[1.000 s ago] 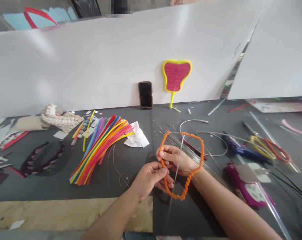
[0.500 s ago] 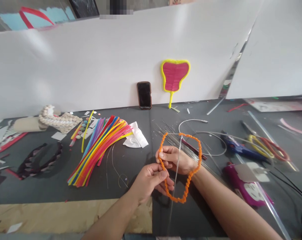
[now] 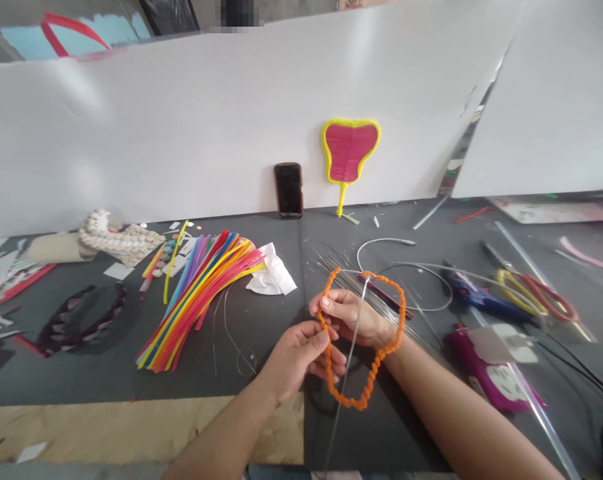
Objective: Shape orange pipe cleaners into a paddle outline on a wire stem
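Note:
Between my hands is a wire loop (image 3: pixel 370 385) wrapped in twisted orange pipe cleaner, with a short bare wire gap at its top. A long straight wire stem (image 3: pixel 352 353) runs from that gap down across the loop. My left hand (image 3: pixel 301 353) pinches the loop's left side between thumb and fingers. Just above, my right hand (image 3: pixel 354 315) reaches behind the loop and pinches the same side higher up. Thin loose wires (image 3: pixel 396 307) lie on the table behind my right hand.
A fan bundle of coloured pipe cleaners (image 3: pixel 196 300) lies left, beside crumpled white paper (image 3: pixel 272 272). Against the white board stand a phone (image 3: pixel 288 190) and a yellow-edged red fan (image 3: pixel 350 153). Right are a blue glue gun (image 3: pixel 481 293), scissors (image 3: pixel 531 293) and a magenta power strip (image 3: pixel 491 373).
The orange loop has tilted and shifted slightly to the right at its top, its stem with it. Both hands keep their pinch on the left side, with small finger movements.

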A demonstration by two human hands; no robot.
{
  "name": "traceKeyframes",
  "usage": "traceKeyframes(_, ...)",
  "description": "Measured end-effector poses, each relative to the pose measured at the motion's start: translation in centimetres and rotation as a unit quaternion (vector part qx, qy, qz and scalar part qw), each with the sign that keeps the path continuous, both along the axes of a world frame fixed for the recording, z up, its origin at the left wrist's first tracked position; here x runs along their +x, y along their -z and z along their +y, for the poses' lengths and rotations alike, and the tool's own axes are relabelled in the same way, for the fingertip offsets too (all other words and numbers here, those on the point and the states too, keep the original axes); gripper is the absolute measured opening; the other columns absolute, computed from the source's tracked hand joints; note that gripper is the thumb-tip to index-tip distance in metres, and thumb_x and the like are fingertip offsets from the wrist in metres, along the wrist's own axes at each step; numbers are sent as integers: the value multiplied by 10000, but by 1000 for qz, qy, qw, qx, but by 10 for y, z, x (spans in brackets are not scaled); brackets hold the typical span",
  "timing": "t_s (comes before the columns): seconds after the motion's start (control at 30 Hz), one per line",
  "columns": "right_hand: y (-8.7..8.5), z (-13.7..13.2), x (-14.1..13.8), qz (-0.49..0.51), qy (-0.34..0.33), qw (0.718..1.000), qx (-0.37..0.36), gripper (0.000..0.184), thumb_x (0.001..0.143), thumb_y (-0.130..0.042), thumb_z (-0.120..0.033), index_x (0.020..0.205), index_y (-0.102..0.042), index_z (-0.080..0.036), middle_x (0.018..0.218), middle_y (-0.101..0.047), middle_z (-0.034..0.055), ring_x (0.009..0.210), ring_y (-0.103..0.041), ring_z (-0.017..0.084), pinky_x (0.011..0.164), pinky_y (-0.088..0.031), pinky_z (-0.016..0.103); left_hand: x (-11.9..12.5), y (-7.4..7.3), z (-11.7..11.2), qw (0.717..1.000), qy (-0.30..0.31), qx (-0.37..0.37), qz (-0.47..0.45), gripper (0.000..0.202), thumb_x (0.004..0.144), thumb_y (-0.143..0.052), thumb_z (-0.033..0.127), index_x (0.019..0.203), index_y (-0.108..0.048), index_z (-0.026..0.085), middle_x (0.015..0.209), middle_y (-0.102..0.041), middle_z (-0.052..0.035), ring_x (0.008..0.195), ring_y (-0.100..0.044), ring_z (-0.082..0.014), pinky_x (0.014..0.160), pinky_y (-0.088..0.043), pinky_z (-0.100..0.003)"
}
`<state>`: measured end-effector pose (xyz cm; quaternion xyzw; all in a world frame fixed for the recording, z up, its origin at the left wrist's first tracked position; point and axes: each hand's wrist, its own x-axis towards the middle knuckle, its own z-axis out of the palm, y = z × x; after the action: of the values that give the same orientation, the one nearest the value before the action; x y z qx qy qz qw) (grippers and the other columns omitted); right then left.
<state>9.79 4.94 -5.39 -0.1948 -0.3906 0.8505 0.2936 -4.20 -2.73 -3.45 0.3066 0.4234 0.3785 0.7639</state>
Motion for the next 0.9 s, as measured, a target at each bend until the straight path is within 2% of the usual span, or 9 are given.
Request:
traceKeyframes(0.13,-1,0,-1,-15,-7,1000,6,283,780,-669,-388,796,-663,-105,502,-530,-29,471,-483,63,472,-387,177,1,-1,1,999,-44,10,11,293,814,-575,422,846,-568,131,676,-687,-70,562,-643,-149,518,-523,-255)
traceKeyframes(0.33,-1,0,-2,-33,-13,999,-6,303,747,-696,-403,698,-634,-111,555,-594,2,512,-549,86,513,-407,201,2,-4,2,998,-57,-2,18,284,789,-609,405,722,-554,135,672,-693,-77,541,-637,-148,509,-517,-252)
traceKeyframes(0.57,1,0,-2,-29,-11,999,7,313,720,-722,-392,636,-621,-108,526,-526,-33,461,-410,45,461,-299,192,4,-5,0,999,-40,10,20,288,787,-614,407,724,-567,131,671,-694,-77,555,-642,-151,515,-521,-253)
traceKeyframes(0.7,-2,1,0,-35,-19,999,20,321,721,-717,-402,620,-623,-112,513,-521,-29,458,-399,50,456,-290,201,5,-2,1,999,-30,15,20,287,795,-605,412,745,-571,131,698,-698,-84,577,-649,-155,517,-527,-256)
traceKeyframes(0.77,-2,2,0,-41,-15,999,15,301,731,-709,-398,670,-649,-109,536,-549,-14,482,-440,60,476,-322,203,4,-1,2,999,-39,10,21,279,794,-608,409,760,-569,135,706,-696,-80,581,-650,-154,513,-530,-254)
traceKeyframes(0.83,0,3,1,-41,-3,999,-2,281,698,-745,-364,817,-680,-117,635,-605,5,520,-482,65,500,-355,203,0,0,4,998,-61,9,18,265,788,-617,403,771,-563,144,719,-693,-68,576,-646,-147,504,-529,-249)
traceKeyframes(0.9,3,6,2,-45,28,998,-27,368,642,-795,-307,950,-670,-149,773,-644,19,546,-502,60,511,-374,199,-6,0,6,995,-96,15,9,251,777,-635,392,778,-555,154,744,-691,-55,584,-646,-141,506,-530,-245)
